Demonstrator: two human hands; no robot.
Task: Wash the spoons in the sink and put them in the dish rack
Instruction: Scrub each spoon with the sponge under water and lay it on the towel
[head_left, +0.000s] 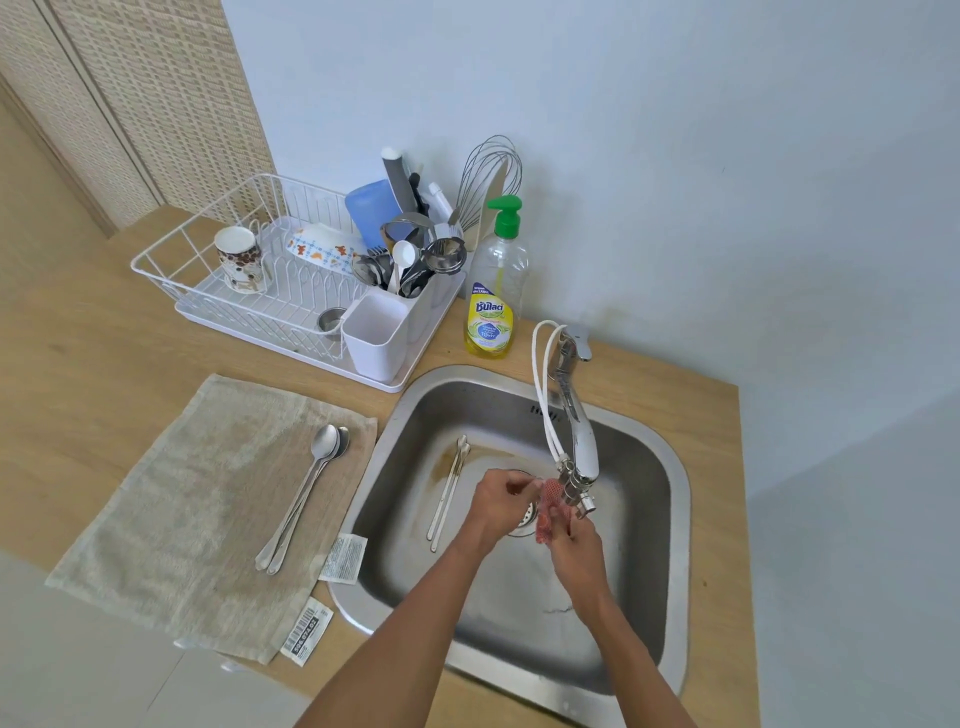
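Two long-handled spoons (306, 493) lie side by side on a beige towel (197, 514) left of the sink. Two more spoons (448, 491) rest in the steel sink (660, 499), left of the drain. Over the drain, under the faucet spout, my left hand (501, 501) and my right hand (576, 540) both grip a pink net scrubber (551, 506). No spoon shows in either hand. The white wire dish rack (270, 280) stands at the back left, with a cutlery cup full of utensils.
A dish soap bottle with a green pump (493, 301) stands between the rack and the faucet (574, 415). A mug (240, 260) and a small steel cup sit in the rack. An empty white cup (375, 338) hangs at its front corner. The wall is close behind.
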